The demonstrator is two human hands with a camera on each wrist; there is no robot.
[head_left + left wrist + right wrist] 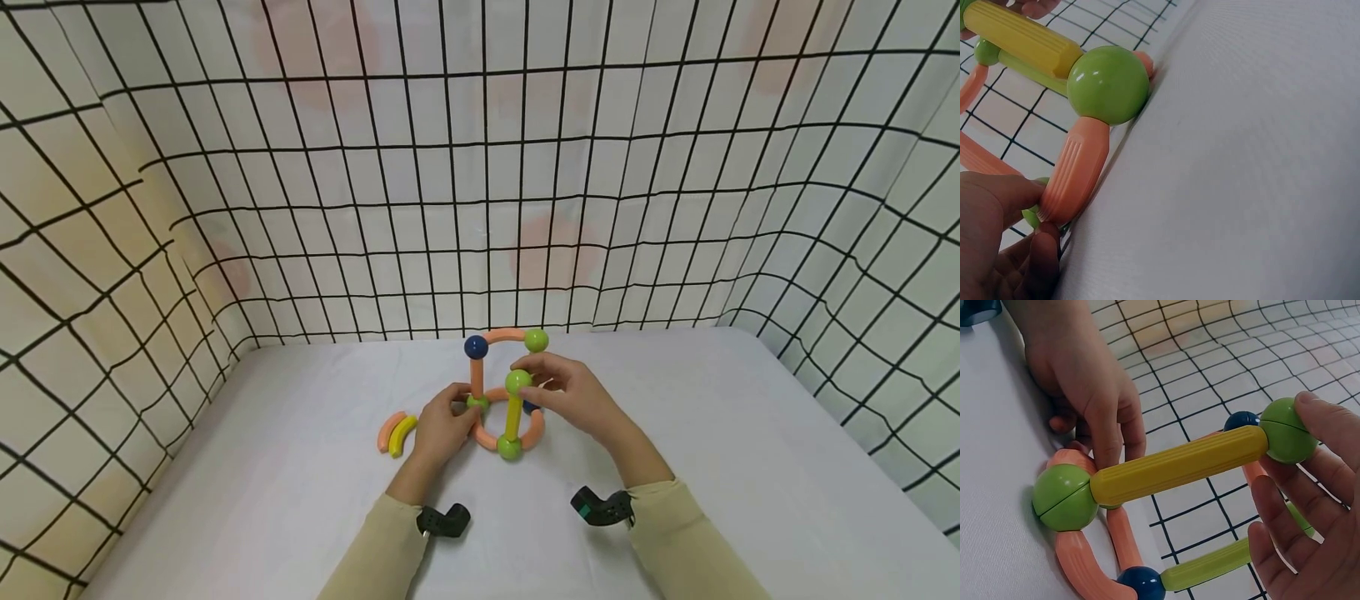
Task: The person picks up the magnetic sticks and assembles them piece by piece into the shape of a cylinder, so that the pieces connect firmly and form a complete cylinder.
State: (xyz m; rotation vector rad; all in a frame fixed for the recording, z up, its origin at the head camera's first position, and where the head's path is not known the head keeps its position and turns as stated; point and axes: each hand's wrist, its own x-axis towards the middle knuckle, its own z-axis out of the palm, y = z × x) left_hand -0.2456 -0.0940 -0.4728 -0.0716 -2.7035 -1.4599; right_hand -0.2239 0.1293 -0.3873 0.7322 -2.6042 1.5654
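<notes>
A toy frame of sticks and balls stands on the white table, its base a ring of curved orange sticks (486,437). My left hand (442,427) grips the green ball (477,403) on the ring's left side, thumb and fingers also against the orange stick end (1075,169). My right hand (576,398) pinches the green ball (1286,430) on top of an upright yellow stick (1179,465). That stick's foot meets the ring's front green ball (509,448). Behind, an orange upright (477,379) bears a navy ball (476,347), joined by a curved orange stick (507,335) to another green ball (536,340).
A curved orange stick (387,433) and a curved yellow stick (402,436) lie side by side left of my left hand. White cloth with a black grid (465,183) walls the table at the back and sides. A black camera sits on each wrist.
</notes>
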